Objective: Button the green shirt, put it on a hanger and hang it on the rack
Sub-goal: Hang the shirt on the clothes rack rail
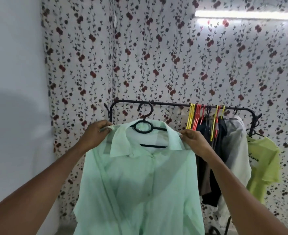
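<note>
The pale green shirt (136, 180) is buttoned down its front and sits on a black hanger (144, 128). The hanger's hook curls up against the black rail of the rack (170, 103), at the rail's left end; I cannot tell whether it rests on the rail. My left hand (97, 131) pinches the shirt's left shoulder beside the collar. My right hand (193, 139) grips the right shoulder at the collar's other side. The shirt's lower hem runs out of view at the bottom.
On the rack's right half hang several yellow and red empty hangers (195, 117), dark garments (209, 150), a white garment (234, 150) and a lime T-shirt (261, 163). A floral-patterned wall stands behind; a plain white wall is at the left.
</note>
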